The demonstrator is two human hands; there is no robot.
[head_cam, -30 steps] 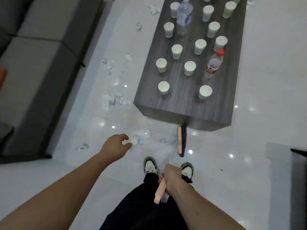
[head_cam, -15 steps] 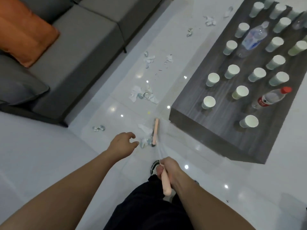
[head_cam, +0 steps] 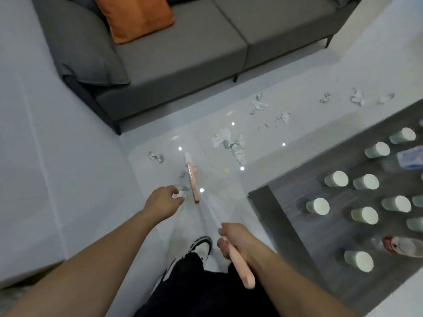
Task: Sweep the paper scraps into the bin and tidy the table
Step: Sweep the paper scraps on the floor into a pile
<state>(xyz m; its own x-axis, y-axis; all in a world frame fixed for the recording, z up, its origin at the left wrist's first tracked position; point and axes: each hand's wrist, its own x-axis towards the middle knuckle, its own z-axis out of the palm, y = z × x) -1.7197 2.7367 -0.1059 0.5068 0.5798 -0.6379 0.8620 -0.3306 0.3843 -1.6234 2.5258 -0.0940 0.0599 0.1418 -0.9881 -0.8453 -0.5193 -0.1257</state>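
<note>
Mid-frame: right hand gripping pink broom handle, left hand loosely curled, empty, broom head among paper scraps between sofa and table; brisk stroke likely scattering scraps under sofa.

Grey sofa with an orange cushion; glossy white floor strewn with white and pale blue-grey scraps. Dark grey wood-grain desk bearing white cups and a clear bottle with a red cap and label. Broom with a pink head, pale shaft and pink grip; black trousers; white shoe with black markings.
</note>
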